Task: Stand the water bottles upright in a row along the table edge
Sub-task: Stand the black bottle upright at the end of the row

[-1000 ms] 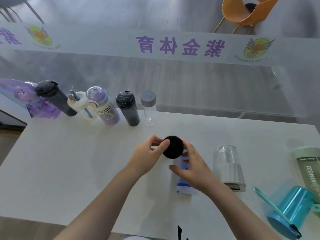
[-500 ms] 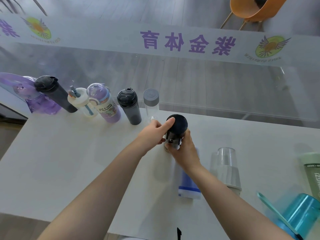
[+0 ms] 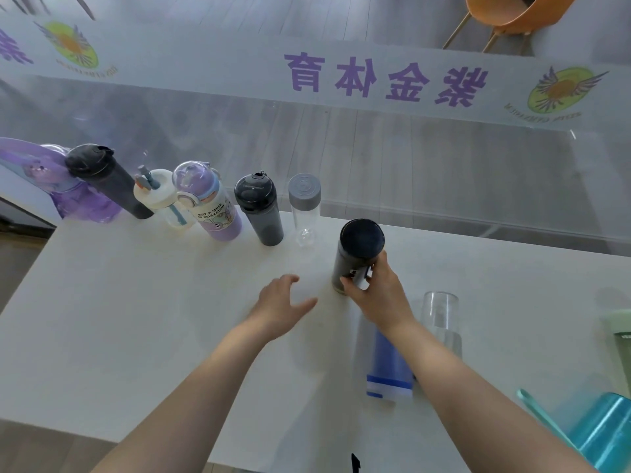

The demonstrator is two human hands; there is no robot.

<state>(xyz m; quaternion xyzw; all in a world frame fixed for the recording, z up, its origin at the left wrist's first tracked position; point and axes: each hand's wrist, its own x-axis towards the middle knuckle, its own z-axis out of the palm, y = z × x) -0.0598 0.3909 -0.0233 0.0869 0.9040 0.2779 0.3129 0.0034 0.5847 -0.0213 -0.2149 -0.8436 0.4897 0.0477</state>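
Gripping the dark bottle (image 3: 358, 254), right hand (image 3: 379, 295) hides its base, perhaps resting; left hand (image 3: 283, 302) spread, empty.

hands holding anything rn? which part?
Right hand has its grip on the lower body of the black-capped dark bottle. Left hand is open, holding nothing.

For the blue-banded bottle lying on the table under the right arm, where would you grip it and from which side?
Grip the blue-banded bottle around mid-body, from above, fingers spanning its width. It lies flat, its blue-banded end toward the person. The clear tumbler stands close on its right, so the left side is freer.
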